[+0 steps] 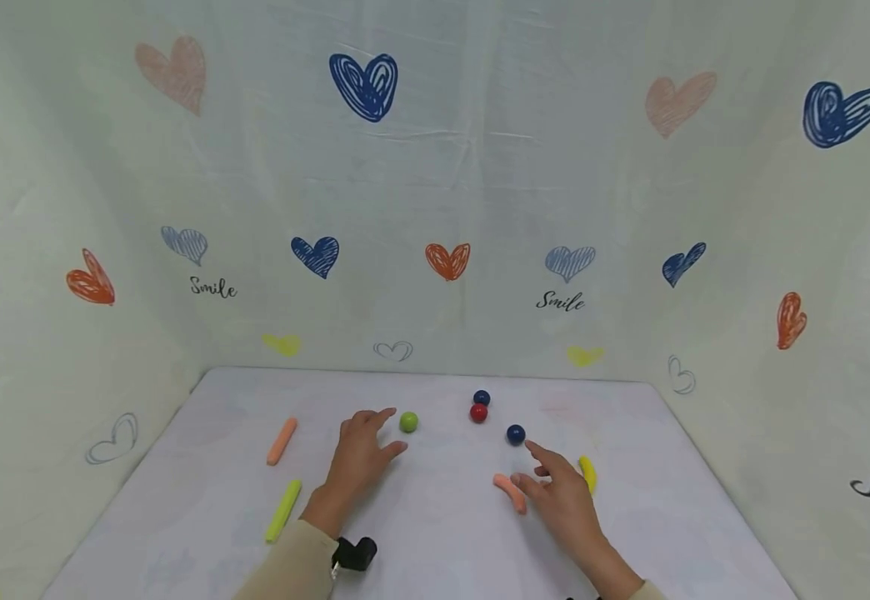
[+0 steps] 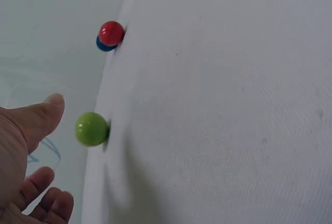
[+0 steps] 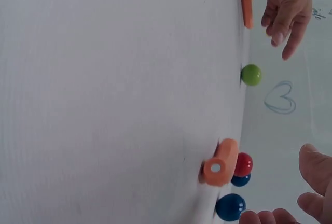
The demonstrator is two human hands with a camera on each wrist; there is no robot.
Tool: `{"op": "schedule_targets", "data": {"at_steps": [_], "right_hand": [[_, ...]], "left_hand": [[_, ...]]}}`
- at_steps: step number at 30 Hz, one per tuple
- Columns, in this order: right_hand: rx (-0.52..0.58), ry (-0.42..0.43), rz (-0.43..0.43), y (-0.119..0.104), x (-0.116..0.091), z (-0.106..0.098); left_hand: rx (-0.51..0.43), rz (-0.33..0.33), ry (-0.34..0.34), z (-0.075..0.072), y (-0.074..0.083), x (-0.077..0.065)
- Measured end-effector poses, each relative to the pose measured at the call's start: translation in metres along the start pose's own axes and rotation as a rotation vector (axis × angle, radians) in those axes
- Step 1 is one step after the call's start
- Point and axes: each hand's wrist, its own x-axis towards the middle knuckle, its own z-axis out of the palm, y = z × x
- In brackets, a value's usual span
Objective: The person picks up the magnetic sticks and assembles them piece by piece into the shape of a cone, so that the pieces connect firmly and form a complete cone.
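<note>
A green ball (image 1: 408,422) lies on the table just beyond my left hand (image 1: 361,453), whose thumb and fingers are spread with nothing between them. My right hand (image 1: 561,497) is held near a curved orange piece (image 1: 511,493) and a dark blue ball (image 1: 515,434), its fingers loosely bent and apart. In the right wrist view that orange piece (image 3: 221,165) shows a pale hole in its end. A red ball (image 1: 478,413) sits right in front of another blue ball (image 1: 482,397). Partly behind the right hand is a yellow curved piece (image 1: 587,473).
On the left side of the white table (image 1: 420,533) lie a straight orange stick (image 1: 282,442) and a yellow-green stick (image 1: 283,511). A black device (image 1: 356,553) is at my left wrist. A white curtain (image 1: 435,183) printed with hearts stands behind and beside the table.
</note>
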Motion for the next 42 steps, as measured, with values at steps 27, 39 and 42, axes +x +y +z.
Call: {"op": "schedule_targets", "data": {"at_steps": [27,39,42], "right_hand": [[0.056,-0.085,0.071,0.014,-0.010,0.027],[0.036,-0.091,-0.026,0.009,-0.008,0.033],[0.020,-0.097,-0.032,0.009,-0.007,0.034]], "left_hand": [[-0.324,-0.098,-0.034,0.048,-0.009,0.044],[-0.238,-0.029,-0.144,0.035,-0.015,0.023],[-0.218,-0.016,-0.151,0.029,-0.015,0.011]]}}
